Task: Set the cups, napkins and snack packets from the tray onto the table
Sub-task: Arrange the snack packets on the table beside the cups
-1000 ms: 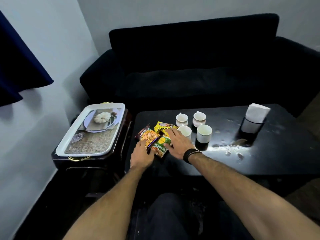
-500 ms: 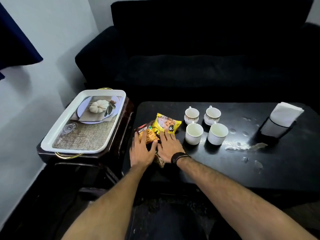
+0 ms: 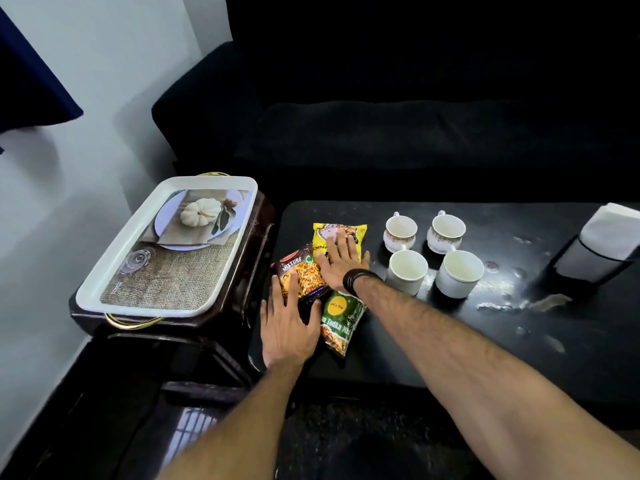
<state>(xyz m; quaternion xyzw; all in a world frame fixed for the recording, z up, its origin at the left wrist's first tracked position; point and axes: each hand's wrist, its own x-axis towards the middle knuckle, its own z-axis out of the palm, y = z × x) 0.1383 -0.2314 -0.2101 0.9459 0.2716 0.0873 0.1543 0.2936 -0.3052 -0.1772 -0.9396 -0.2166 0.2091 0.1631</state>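
Left hand (image 3: 287, 323) flat, fingers spread on the Mixture packet (image 3: 301, 273); right hand (image 3: 341, 263) flat on the yellow packet (image 3: 337, 232). Green packet (image 3: 341, 318) beside them on the black table (image 3: 450, 341); 4 cups (image 3: 433, 252) just right.

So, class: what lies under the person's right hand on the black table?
The right hand rests flat on the yellow snack packet; only the packet's far end and edges show, the rest is covered.

Snack packets (image 3: 320, 271) left of cups (image 3: 433, 254) on table (image 3: 519, 341), tray (image 3: 166, 247) further left
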